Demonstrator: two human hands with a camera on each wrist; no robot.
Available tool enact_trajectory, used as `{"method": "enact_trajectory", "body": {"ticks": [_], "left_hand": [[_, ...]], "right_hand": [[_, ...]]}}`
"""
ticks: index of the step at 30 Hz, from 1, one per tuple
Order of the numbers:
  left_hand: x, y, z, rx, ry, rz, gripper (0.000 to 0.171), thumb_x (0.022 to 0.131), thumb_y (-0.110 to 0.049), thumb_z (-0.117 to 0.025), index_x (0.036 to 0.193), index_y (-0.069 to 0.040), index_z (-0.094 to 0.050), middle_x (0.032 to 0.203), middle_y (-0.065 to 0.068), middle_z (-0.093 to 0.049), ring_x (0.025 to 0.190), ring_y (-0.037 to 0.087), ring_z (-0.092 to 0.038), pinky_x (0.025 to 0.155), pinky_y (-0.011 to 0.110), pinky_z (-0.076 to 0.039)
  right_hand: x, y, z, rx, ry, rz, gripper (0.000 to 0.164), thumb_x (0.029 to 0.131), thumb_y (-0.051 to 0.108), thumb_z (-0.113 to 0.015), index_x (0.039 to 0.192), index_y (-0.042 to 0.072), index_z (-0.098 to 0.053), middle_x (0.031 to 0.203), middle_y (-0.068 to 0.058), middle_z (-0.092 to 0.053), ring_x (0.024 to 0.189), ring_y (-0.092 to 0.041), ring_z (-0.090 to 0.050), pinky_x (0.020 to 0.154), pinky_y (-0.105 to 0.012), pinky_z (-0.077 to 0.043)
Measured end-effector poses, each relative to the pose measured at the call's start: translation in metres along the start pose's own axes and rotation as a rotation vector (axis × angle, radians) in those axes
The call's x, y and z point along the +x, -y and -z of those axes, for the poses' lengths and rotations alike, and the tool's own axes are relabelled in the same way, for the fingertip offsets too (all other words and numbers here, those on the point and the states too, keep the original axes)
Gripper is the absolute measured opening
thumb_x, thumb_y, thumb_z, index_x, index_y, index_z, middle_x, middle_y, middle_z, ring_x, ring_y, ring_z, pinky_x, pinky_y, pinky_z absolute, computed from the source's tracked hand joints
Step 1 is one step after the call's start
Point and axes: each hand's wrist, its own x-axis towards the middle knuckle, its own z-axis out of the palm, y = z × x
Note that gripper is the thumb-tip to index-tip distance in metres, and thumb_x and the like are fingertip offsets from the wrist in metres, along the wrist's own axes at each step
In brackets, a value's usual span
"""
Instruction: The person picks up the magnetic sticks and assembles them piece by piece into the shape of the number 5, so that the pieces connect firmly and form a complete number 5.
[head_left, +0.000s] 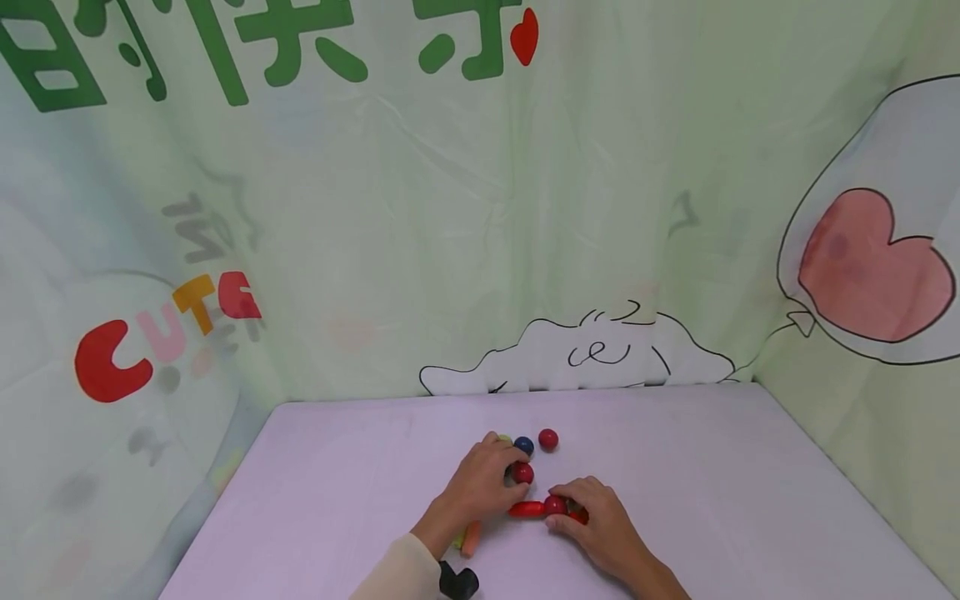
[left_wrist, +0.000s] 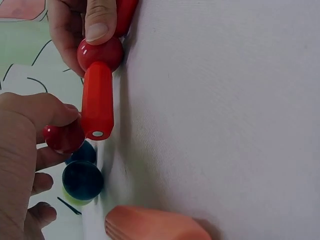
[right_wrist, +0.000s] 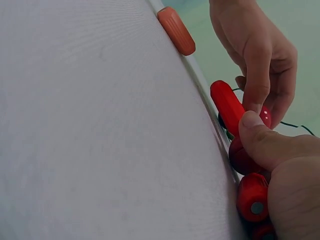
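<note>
My left hand (head_left: 480, 479) pinches a red ball (head_left: 522, 473) between thumb and fingers. Just in front of it, at right, my right hand (head_left: 603, 525) grips another red ball (head_left: 555, 505), its thumb pressed on the ball in the left wrist view. A faceted red rod (left_wrist: 98, 102) is joined to that ball and points toward the left hand, showing a small silvery disc on its free end. The right wrist view shows a second red rod (right_wrist: 252, 197) with a grey disc beside the right palm; part of it is hidden by the hand.
Beyond the left hand lie a dark blue ball (head_left: 524, 446), a loose red ball (head_left: 548, 439) and a partly hidden yellow-green piece (head_left: 505, 438). An orange rod (head_left: 471, 540) and a yellow-green rod (head_left: 458, 542) lie by the left wrist. Printed curtains (head_left: 465, 233) stand behind the table (head_left: 337, 467).
</note>
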Motion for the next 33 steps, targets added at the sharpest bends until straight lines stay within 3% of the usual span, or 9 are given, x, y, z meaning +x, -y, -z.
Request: {"method": "enact_trajectory", "body": {"ticks": [7, 17, 21, 33], "left_hand": [[-0.009, 0.005, 0.008, -0.048, -0.018, 0.035, 0.032, 0.088, -0.035, -0.078, 0.117, -0.022, -0.074, 0.098, -0.012, -0.064, 0.091, 0.007, -0.045, 0.072, 0.019, -0.045], [-0.023, 0.011, 0.021, -0.128, -0.022, 0.102, 0.029, 0.088, -0.033, -0.078, 0.114, -0.022, -0.073, 0.100, -0.013, -0.061, 0.092, 0.006, -0.049, 0.078, 0.025, -0.050], [-0.029, 0.015, 0.021, -0.174, 0.010, 0.137, 0.030, 0.087, -0.033, -0.079, 0.114, -0.020, -0.073, 0.100, -0.012, -0.061, 0.091, 0.007, -0.051, 0.076, 0.024, -0.050], [-0.039, 0.021, 0.011, -0.245, 0.050, 0.142, 0.029, 0.084, -0.030, -0.082, 0.110, -0.020, -0.073, 0.097, -0.014, -0.062, 0.090, 0.008, -0.054, 0.078, 0.026, -0.051]], "right_hand": [[0.001, 0.002, 0.001, 0.010, 0.008, -0.013, 0.039, 0.078, 0.036, -0.087, 0.111, 0.019, -0.076, 0.096, 0.019, -0.066, 0.091, -0.006, -0.053, 0.081, -0.027, -0.051], [0.003, 0.005, 0.000, -0.014, 0.020, -0.125, 0.038, 0.077, 0.030, -0.089, 0.112, 0.020, -0.076, 0.095, 0.016, -0.066, 0.091, -0.006, -0.052, 0.082, -0.027, -0.052], [0.003, 0.005, -0.001, -0.013, 0.025, -0.132, 0.038, 0.077, 0.029, -0.089, 0.111, 0.019, -0.077, 0.094, 0.015, -0.066, 0.090, -0.007, -0.052, 0.079, -0.026, -0.052], [0.004, 0.005, -0.002, -0.014, 0.045, -0.146, 0.037, 0.078, 0.030, -0.088, 0.112, 0.020, -0.076, 0.091, 0.017, -0.063, 0.089, -0.007, -0.051, 0.079, -0.026, -0.052]]}}
